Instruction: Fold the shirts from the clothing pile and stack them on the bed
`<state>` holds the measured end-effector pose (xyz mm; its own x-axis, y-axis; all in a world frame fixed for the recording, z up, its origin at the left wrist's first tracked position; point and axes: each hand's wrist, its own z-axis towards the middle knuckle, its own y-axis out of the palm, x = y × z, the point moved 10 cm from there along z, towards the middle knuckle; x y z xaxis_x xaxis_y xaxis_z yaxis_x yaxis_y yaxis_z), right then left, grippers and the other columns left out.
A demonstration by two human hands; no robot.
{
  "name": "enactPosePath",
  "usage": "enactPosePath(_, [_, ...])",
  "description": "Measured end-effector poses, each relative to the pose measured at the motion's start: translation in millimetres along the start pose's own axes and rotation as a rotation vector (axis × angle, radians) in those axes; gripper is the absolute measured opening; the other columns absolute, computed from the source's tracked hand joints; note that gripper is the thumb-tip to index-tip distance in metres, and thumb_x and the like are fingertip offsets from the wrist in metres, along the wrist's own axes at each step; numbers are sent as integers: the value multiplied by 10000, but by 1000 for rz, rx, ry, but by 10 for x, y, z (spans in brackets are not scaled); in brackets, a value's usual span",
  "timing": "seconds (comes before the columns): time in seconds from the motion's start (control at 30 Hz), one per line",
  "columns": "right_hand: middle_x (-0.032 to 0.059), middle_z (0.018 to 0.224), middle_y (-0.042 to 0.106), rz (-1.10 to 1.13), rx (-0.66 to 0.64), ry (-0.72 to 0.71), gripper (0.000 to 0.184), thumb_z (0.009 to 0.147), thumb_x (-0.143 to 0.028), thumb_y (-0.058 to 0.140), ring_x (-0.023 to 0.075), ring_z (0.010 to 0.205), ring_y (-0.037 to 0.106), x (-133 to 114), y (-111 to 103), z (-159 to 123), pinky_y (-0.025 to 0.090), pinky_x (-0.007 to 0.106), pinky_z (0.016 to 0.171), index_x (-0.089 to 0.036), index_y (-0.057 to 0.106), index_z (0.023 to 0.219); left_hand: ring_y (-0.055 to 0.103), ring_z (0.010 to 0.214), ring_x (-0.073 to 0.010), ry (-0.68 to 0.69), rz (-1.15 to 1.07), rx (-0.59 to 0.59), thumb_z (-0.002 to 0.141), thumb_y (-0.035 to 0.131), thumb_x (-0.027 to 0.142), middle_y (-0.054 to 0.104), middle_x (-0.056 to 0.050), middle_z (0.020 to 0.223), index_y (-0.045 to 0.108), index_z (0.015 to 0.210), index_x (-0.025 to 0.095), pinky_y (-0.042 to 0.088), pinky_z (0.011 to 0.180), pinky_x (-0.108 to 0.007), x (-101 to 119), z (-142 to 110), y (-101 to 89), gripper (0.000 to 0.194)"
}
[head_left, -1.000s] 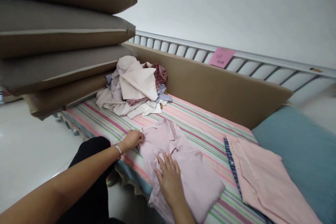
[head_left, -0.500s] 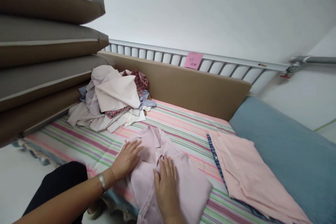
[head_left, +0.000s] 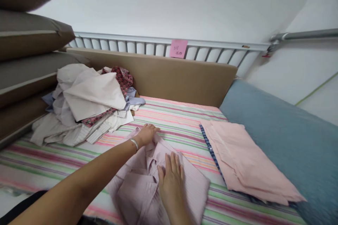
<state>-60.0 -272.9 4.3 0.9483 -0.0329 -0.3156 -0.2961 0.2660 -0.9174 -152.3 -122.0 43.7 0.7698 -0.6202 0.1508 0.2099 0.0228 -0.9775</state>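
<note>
A pale pink shirt (head_left: pixel 137 190) lies front up on the striped bedding, its lower part cut off by the bottom edge. At its collar, my left hand (head_left: pixel 147 135) has its fingers curled down over the fabric, closed on it; the fingertips are partly hidden. My right hand (head_left: pixel 173 179) rests flat on the shirt's right side, fingers stretched out and holding nothing. Right of the shirt lies a folded peach-pink garment (head_left: pixel 243 158), on top of a dark blue item (head_left: pixel 210 147) whose edge shows.
Striped bedding (head_left: pixel 169 112) covers the bed. A loose heap of clothes (head_left: pixel 89 95) sits at the left, beside stacked brown cushions (head_left: pixel 29 42). A brown panel (head_left: pixel 163 74) and white railing with a pink note (head_left: pixel 178 48) stand behind. A blue-grey padded surface (head_left: pixel 277 126) borders the right.
My left hand has moved from lying on the shirt's left front up to its collar and closed there. The right hand stays flat on the shirt. The view has shifted rightward.
</note>
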Motion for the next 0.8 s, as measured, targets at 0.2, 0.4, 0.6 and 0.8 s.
enactPosePath(0.2, [112,1471,337,-58,-64,14,538,902,-450,350,286,1387,223,42,159,83,177,495,1098,-197,421,1371,532,1032,-224,-56,-52,6,802,483,82,653,-80,1009,658,977,211,329,987,-392,-223,-79,104,279])
enactPosePath(0.4, [112,1469,347,-84,-55,11,513,903,-434,367,287,1381,238,32,197,81,182,491,1095,-214,435,1361,481,1161,-239,-451,-105,179,859,434,208,560,-138,1237,535,1199,143,338,989,-360,-956,-884,-224,361])
enactPosePath(0.6, [131,1459,356,-43,-56,11,512,901,-422,377,295,1374,257,-50,22,69,200,504,1092,-196,444,1356,604,673,-224,-795,-270,73,764,504,526,638,-62,656,623,757,147,412,625,-289,-1595,-1879,-177,398])
enactPosePath(0.8, [95,1483,315,38,-56,-64,510,885,-462,391,300,1385,226,-223,-99,-141,187,553,1088,-268,440,1355,475,511,-150,-838,-488,16,601,605,517,482,30,463,533,564,179,290,492,-241,-1534,-2032,24,348])
